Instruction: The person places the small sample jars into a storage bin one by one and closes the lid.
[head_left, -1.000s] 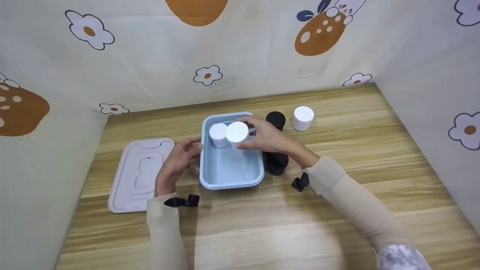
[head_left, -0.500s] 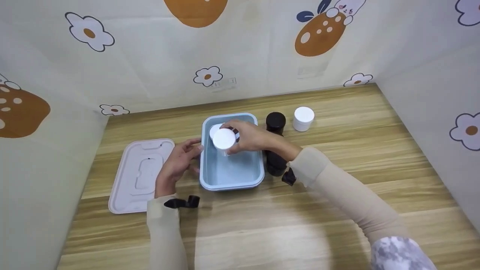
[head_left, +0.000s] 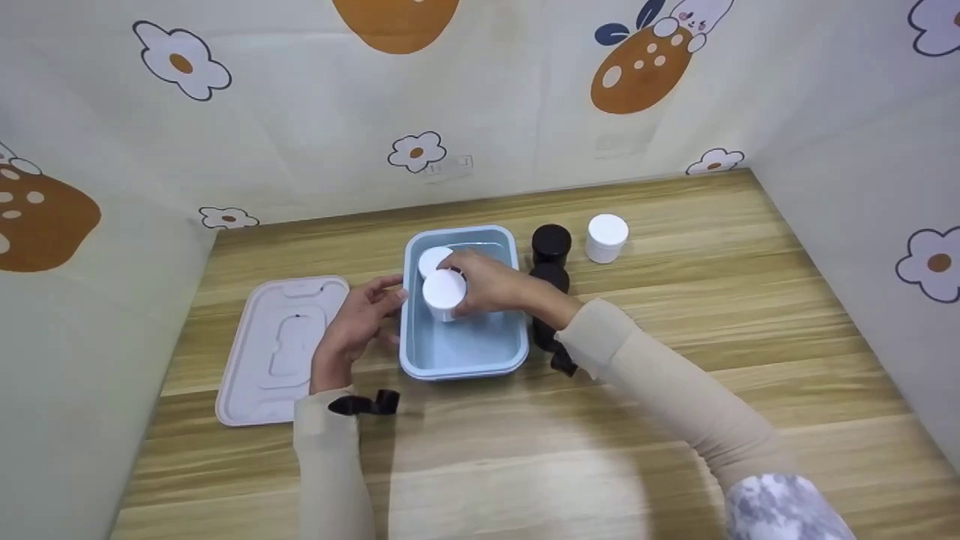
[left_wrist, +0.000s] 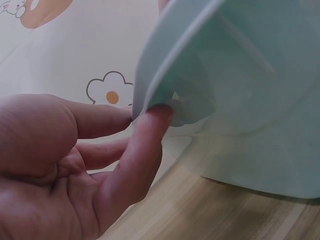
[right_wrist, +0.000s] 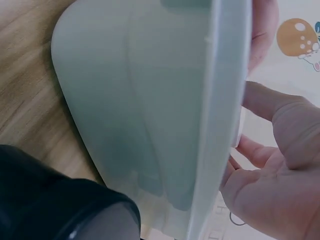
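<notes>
A light-blue plastic storage box (head_left: 463, 373) stands on the wooden table in the head view. My left hand (head_left: 349, 334) pinches its left rim; in the left wrist view the thumb and a finger (left_wrist: 142, 155) meet across the rim. Over the box's inside, my right hand (head_left: 491, 283) grips a white lidded jar (head_left: 444, 291) between thumb and fingers, the jar upright. Just behind it a second white jar (head_left: 433, 259) sits in the box, partly covered by the held one. In the right wrist view the box wall (right_wrist: 125, 100) hides most of the held jar.
A whitish box lid (head_left: 251, 360) lies on the table (head_left: 480, 465) at the left. Black jars (head_left: 551, 241) stand in a row close along the box's right side, partly behind the right arm. Another white jar (head_left: 607, 238) is at the back right. A patterned curtain rises behind.
My right hand has carried the white jar left, toward the viewer and lower into the box, in front of the other white jar. The left hand stays at the rim.
</notes>
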